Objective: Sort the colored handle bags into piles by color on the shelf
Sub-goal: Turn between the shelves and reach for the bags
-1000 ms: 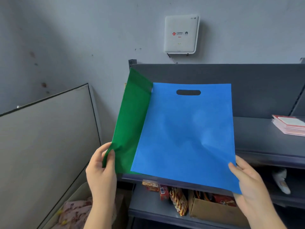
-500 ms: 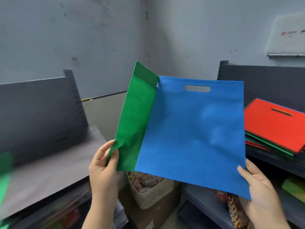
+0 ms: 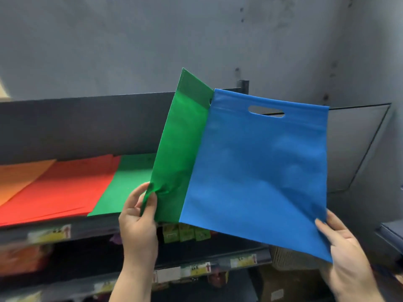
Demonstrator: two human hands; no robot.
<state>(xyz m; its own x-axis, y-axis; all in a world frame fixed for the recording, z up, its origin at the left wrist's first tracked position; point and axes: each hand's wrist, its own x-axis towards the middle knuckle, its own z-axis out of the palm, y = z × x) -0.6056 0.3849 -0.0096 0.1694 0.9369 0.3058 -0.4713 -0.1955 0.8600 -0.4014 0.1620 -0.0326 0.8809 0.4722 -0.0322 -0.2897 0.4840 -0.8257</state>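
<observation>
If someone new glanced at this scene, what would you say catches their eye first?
The blue handle bag, held up centre-right by the right hand, with a green handle bag pinched by the left hand beside it. Behind them, orange, red and green piles line the shelf.

Stained grey wall (image 3: 130,44) behind dark metal shelving (image 3: 76,125), dim light

left hand (image 3: 137,216) pinching — right hand (image 3: 346,256) gripping
</observation>
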